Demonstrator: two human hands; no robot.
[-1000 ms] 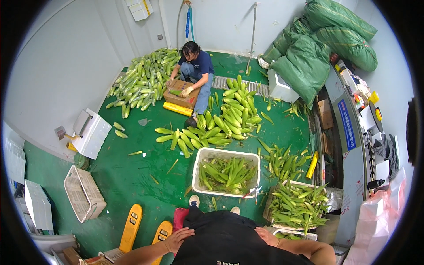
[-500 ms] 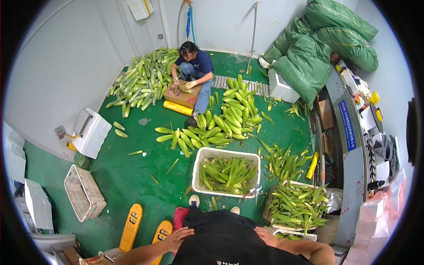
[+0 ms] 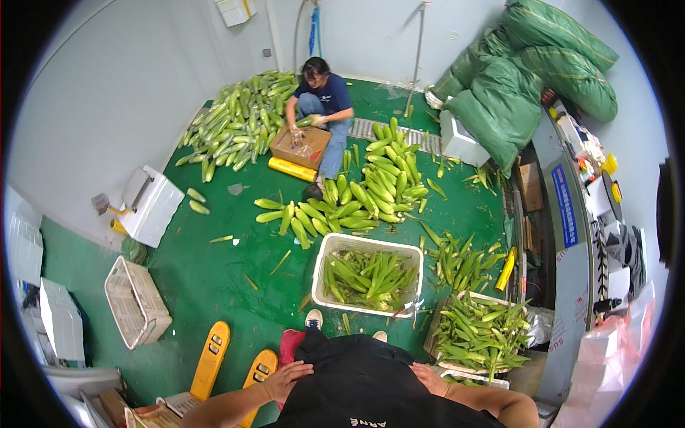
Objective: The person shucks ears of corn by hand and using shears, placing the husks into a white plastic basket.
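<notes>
Bright even light; sharp, fisheye-bent edges

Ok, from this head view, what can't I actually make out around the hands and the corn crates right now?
- Left hand: rests on the dark clothing; palm hidden under it.
- Right hand: its fingers are hidden by the clothing's fold.
- White crate: its near corners are hidden by the torso's edge and shoes.
- Co-worker's hands at the cardboard box: too small to tell their grip.
- Yellow pallet-jack forks: cut off by the lower rim.
</notes>
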